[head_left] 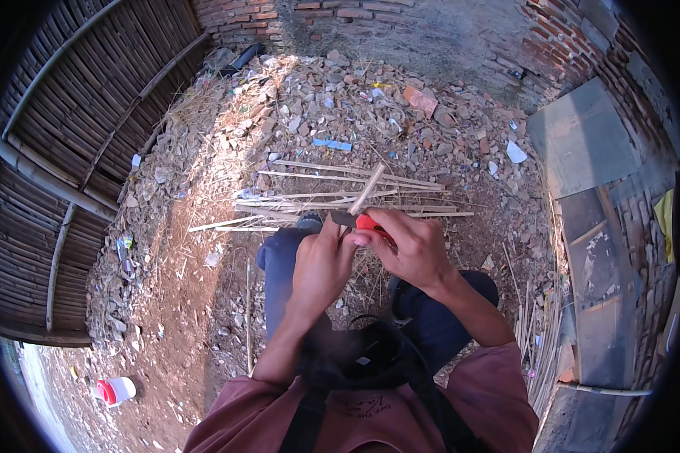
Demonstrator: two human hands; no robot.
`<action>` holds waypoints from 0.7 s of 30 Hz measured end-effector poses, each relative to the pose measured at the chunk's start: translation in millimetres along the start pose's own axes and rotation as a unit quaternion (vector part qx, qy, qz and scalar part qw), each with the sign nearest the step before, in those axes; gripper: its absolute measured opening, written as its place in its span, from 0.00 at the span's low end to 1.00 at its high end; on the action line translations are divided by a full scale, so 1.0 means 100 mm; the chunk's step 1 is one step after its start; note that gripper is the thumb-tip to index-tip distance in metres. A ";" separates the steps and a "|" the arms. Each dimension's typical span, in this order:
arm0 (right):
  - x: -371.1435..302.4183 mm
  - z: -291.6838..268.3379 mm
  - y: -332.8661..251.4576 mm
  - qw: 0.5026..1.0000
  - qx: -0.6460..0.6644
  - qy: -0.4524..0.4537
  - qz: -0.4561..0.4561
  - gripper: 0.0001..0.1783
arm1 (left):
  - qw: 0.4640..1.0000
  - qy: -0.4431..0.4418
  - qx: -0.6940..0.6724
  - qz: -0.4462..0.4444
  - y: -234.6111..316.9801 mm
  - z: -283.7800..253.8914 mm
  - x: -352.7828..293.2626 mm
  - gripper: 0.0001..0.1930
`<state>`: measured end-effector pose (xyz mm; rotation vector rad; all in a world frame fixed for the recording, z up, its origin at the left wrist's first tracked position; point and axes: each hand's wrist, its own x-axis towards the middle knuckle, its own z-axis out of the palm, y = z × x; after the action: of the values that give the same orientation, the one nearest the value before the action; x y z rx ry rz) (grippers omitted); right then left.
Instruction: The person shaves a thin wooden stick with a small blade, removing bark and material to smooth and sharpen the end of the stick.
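Observation:
Both my hands meet above my knees in the middle of the view. My right hand (414,245) is closed round the red handle of a knife (375,226). The knife's blade (343,218) points left, against the fingers of my left hand (317,268). That left hand is closed, its fingertips pinching a pale bamboo strip (366,189) that slants away beyond the blade; the fingers partly hide its near end. On the ground just past my feet lie several split bamboo strips (340,175), mostly crosswise.
Broken brick and stone rubble (310,106) spreads up to a brick wall (400,30). A bamboo-slat panel (60,98) stands left. Boards (582,140) lean at right beside long thin sticks (540,332). A red-and-white container (115,391) sits at lower left.

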<state>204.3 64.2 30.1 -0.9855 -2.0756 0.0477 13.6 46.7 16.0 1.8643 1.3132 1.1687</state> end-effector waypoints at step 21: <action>0.04 -0.05 -0.04 0.999 -0.015 0.033 0.024 0.16 | 0.993 0.032 0.016 -0.108 0.16 0.05 0.03 0.18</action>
<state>203.7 62.4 37.0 -1.0406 -1.9976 0.0090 25.3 43.9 28.1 1.6693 1.5363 1.1068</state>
